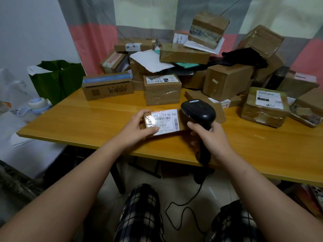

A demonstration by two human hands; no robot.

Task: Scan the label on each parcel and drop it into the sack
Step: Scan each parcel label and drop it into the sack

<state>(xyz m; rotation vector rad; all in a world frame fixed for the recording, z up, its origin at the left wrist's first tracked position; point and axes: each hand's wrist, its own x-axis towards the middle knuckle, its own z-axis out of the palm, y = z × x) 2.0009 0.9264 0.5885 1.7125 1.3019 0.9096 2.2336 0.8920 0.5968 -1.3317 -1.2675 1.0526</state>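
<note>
Head view. Holding small brown parcel in left grip: thumb pressed on near-left corner of white label, fingers curled over far-left edge. Label facing up, barcode at its right end, glare on its left part. Parcel low over near-middle of bench; cannot tell whether touching the wood. Holding black scanner in right grip, fingers wrapped round handle, index finger forward near trigger area. Scanner head just beside parcel's right end, overlapping its far-right corner; scan window hidden. Black cable hanging from handle base, looping down to floor between knees in plaid trousers. Heaped across far and right part of bench: pile of taped cardboard boxes plus a few white, teal and black mailers, many with white stickers. Nearest pile boxes just behind held parcel, apart from it. Green sack standing open off bench's far-left corner, well apart from parcel, white slip at its rim. White-blue bottle near sack, below bench edge. Grey, pink and cream curtain behind pile.
</note>
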